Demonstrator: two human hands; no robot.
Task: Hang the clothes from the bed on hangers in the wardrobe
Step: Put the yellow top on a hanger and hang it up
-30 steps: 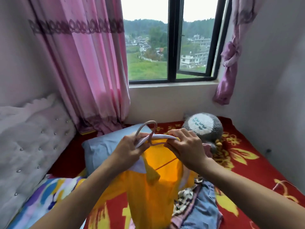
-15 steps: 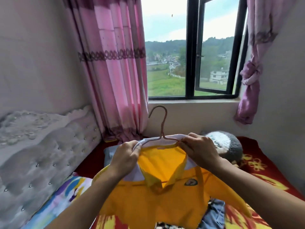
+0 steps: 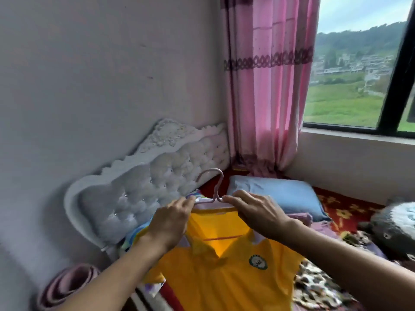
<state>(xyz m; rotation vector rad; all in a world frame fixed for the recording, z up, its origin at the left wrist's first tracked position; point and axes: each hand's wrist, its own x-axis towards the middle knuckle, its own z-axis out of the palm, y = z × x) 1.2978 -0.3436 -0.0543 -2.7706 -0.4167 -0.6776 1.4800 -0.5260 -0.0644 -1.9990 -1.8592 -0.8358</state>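
A yellow polo shirt (image 3: 226, 281) with a round green badge hangs on a pink hanger (image 3: 216, 185), held up over the bed. My left hand (image 3: 170, 223) pinches the left side of the shirt's white collar at the hanger's shoulder. On the right side, my right hand (image 3: 256, 214) grips the collar and hanger the same way. The hook stands upright between my hands. A leopard-print garment (image 3: 318, 286) lies on the bed below right. No wardrobe is in view.
A white tufted headboard (image 3: 143, 185) stands against the grey wall on the left. A blue pillow (image 3: 278, 196) and a grey plush toy (image 3: 393, 225) lie on the red bedspread. Pink curtain (image 3: 267, 86) and window are behind. A rolled pink mat (image 3: 67, 286) sits at lower left.
My view has swung left, toward the headboard and wall. Both hands keep hold of the shirt on the hanger, which now hangs spread lower in front of me.
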